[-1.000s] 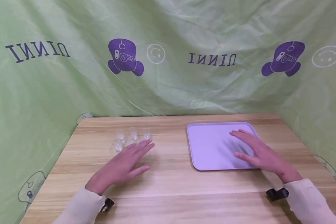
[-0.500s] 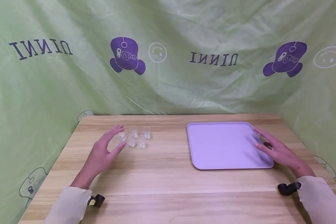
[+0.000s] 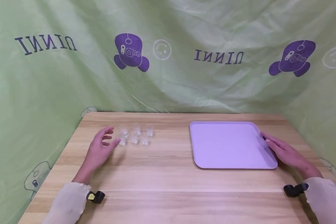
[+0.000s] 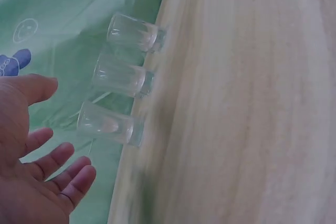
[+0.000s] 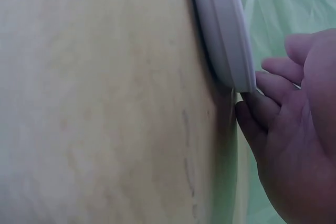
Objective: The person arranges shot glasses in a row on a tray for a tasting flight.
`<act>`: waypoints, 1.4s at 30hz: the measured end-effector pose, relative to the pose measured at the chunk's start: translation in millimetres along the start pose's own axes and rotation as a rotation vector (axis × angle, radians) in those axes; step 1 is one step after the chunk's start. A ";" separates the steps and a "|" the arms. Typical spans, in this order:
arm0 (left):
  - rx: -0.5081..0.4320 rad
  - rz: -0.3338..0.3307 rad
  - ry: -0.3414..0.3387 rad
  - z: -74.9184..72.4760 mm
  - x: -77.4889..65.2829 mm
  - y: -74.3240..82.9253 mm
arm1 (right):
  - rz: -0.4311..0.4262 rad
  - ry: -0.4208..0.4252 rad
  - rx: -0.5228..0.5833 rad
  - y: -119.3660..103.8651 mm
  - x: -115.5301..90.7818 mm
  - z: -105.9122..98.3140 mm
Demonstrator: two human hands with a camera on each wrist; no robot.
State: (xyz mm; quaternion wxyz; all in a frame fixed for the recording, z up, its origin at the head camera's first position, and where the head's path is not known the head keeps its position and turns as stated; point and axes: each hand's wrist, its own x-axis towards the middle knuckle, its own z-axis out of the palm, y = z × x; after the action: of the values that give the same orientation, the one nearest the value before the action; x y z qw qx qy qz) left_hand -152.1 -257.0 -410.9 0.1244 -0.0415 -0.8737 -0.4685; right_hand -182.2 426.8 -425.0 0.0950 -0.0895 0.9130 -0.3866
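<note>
Several small clear shot glasses (image 3: 134, 137) stand upright in two rows on the left part of the table. My left hand (image 3: 98, 150) is just left of them, its fingers loosely bent. The left wrist view shows a gap between this hand (image 4: 37, 150) and the nearest shot glass (image 4: 111, 124). A flat lilac tray (image 3: 229, 144) lies on the right part of the table. At its right edge is my right hand (image 3: 286, 152). In the right wrist view, the fingers (image 5: 262, 106) touch or nearly touch the tray's rim (image 5: 226, 35), with the thumb apart from it.
The wooden table (image 3: 168, 183) spans between green cloth walls (image 3: 173, 90) at the back and both sides. A black wrist camera (image 3: 96, 197) sits at the left cuff, and another wrist camera (image 3: 295, 189) at the right cuff.
My left hand has moved left, from in front of the shot glasses to their left side. My right hand has gone from over the tray to its right edge. The head view has shifted slightly.
</note>
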 end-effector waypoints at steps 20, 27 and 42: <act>0.030 -0.087 -0.119 5.9 1.2 -5.3 | -0.077 0.003 -0.106 10.9 -7.0 -5.8; 0.051 -0.093 -0.123 8.3 2.1 -5.5 | -0.014 -0.033 -0.085 8.6 -8.6 -5.1; 0.063 -0.073 -0.110 11.6 5.9 -12.7 | -0.034 -0.002 -0.090 12.8 -9.1 -3.9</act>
State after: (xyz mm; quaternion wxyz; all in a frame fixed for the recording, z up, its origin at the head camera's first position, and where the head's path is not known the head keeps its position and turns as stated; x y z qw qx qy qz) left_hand -162.3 -254.7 -425.8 0.0606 -0.0313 -0.8943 -0.4422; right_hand -175.5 440.5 -430.6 0.0853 -0.1097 0.9277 -0.3465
